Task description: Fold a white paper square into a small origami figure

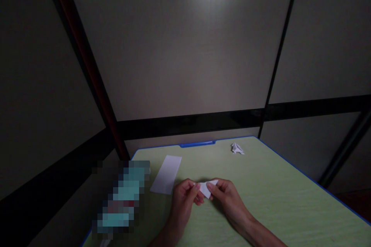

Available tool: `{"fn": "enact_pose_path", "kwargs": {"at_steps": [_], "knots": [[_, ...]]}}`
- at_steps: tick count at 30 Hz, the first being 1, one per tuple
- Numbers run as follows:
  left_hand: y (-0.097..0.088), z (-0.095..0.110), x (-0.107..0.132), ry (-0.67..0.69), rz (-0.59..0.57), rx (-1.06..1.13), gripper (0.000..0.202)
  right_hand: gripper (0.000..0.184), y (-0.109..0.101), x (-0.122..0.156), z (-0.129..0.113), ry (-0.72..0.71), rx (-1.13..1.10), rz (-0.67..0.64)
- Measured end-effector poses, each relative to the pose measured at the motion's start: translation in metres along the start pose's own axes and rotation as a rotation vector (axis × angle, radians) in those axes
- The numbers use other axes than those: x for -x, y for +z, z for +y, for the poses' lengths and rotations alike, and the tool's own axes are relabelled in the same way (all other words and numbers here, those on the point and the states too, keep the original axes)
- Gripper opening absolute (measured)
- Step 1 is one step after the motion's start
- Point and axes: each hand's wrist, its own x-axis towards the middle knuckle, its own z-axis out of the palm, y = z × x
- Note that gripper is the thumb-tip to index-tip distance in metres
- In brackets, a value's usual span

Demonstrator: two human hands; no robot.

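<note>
Between my two hands is a small piece of folded white paper (205, 190), with a point at its lower edge and another at its upper right. My left hand (185, 195) pinches its left side, thumb on top. On the right side, my right hand (224, 193) grips it the same way, thumb pressed on the paper. The fingers beneath are partly hidden. Beyond my left hand a flat white paper strip (166, 174) lies on the table. Farther off at the right sits a small folded white paper figure (237, 148) with pointed corners.
The light green table (278, 200) has a blue rim and a blue handle-like piece (197, 144) at its far edge. A blurred-out turquoise item (127, 189) is at the left edge. Grey panels (188, 54) with dark bands rise behind the table.
</note>
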Motion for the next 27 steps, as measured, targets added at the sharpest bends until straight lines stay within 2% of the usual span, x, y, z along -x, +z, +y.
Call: {"fn": "enact_pose_path", "kwargs": {"at_steps": [7, 10, 13, 17, 20, 24, 27], "knots": [[0.0, 0.0, 0.002, -0.023, -0.081, 0.021, 0.024, 0.045, -0.003, -0.002, 0.011, 0.0, -0.022, 0.064], [0.003, -0.001, 0.006, -0.039, -0.137, -0.001, 0.023, 0.044, -0.006, -0.001, 0.012, 0.015, 0.005, 0.114], [0.003, -0.002, 0.007, -0.033, -0.126, -0.019, 0.023, 0.04, -0.005, 0.0, 0.007, 0.008, 0.059, 0.117], [0.0, -0.001, 0.003, 0.008, -0.028, -0.015, 0.023, 0.029, 0.0, 0.001, -0.002, -0.036, 0.081, -0.048], [-0.002, 0.0, 0.001, -0.007, -0.022, 0.005, 0.023, 0.03, 0.0, 0.0, -0.001, -0.046, 0.087, -0.131], [0.0, 0.0, 0.002, -0.076, -0.12, 0.036, 0.022, 0.029, -0.006, 0.0, 0.002, -0.031, 0.142, -0.142], [0.002, -0.001, 0.004, -0.123, -0.216, 0.023, 0.022, 0.029, -0.006, 0.003, -0.001, -0.012, 0.136, -0.305]]}}
